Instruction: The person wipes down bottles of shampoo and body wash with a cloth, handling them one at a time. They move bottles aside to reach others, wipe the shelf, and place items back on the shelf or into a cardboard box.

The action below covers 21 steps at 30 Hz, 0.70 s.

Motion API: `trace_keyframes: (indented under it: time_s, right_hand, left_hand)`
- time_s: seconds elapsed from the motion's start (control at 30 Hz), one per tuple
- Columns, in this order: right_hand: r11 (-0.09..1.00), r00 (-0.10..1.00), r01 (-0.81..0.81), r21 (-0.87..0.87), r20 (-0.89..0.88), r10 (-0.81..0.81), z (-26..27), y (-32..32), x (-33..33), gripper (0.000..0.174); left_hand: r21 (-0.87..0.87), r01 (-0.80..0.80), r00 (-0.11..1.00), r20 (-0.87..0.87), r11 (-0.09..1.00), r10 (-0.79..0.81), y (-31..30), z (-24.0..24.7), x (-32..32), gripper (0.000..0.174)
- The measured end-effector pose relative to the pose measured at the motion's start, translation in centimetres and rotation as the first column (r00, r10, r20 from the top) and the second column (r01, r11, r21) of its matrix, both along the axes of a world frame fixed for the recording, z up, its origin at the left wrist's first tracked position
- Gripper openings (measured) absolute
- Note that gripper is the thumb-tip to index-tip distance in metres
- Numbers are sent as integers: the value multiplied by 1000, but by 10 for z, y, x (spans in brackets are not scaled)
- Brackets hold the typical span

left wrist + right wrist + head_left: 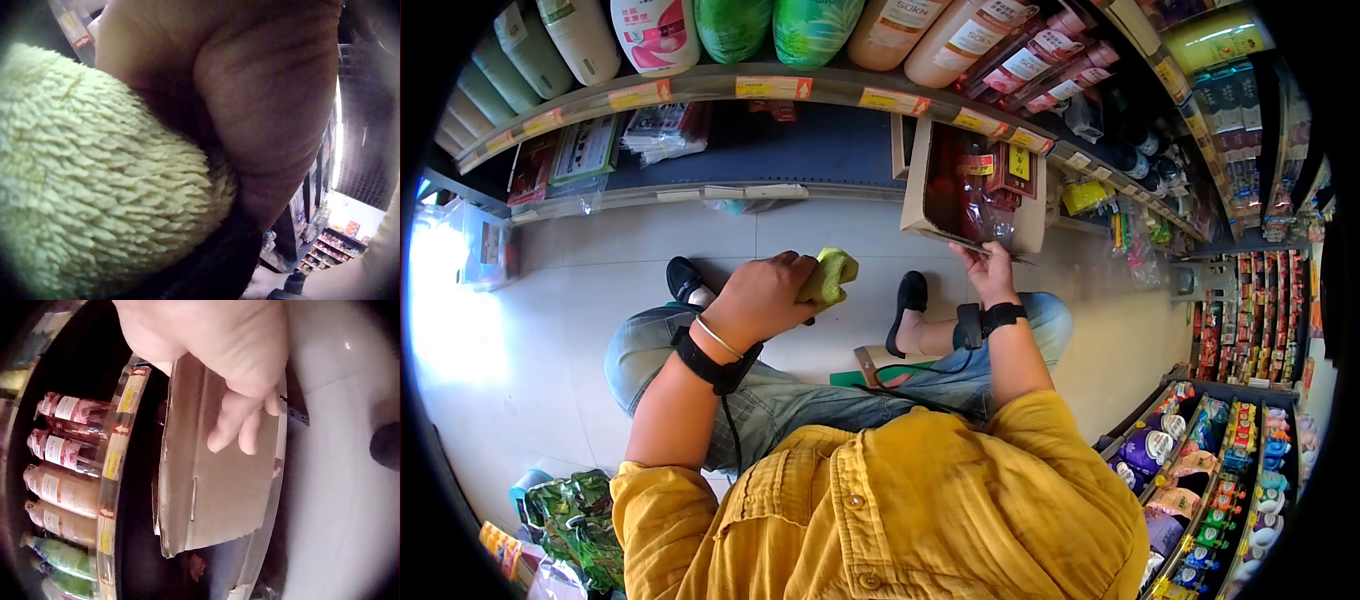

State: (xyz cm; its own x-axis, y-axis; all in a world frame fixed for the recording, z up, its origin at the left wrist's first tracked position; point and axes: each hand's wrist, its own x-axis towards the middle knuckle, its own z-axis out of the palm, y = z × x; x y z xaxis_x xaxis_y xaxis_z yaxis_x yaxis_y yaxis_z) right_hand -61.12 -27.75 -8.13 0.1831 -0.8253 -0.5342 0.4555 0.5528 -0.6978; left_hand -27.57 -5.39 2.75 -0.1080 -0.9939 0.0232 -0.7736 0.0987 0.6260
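Observation:
A yellow-green fuzzy cloth (830, 278) is bunched in the left hand (750, 300), whose fingers curl round it over the floor; its shaggy pile (106, 181) fills much of the left wrist view. The right hand (990, 272) grips the near edge of an open cardboard box (1028, 222) at the lower shelf. Inside the box lie red packages (1012, 175) and clear plastic wrap. In the right wrist view, the fingers of the right hand (219, 369) lie against the box's brown side (231, 487), and the thumb is hidden.
Bottles (815, 30) line the shelf above, behind a rail with price tags (772, 87). Flat packs (585, 150) lie on the lower shelf (800, 155) to the left. The person's knees and shoes (910, 300) are below. Bags (575, 520) stand at lower left, stocked racks (1210, 480) at right.

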Motion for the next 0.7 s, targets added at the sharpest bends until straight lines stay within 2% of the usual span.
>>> trace_keyframes:
  time_s: [0.3,0.7]
  right_hand:
    - [999,999,-24,45,41,22,3,-30,6,36]
    - [943,995,-17,332,101,-17,8,-81,4,49]
  left_hand:
    - [23,10,1000,12,1000,-11,-2,-4,-1,35]
    - [32,4,1000,13,999,-5,-2,-3,-2,38]
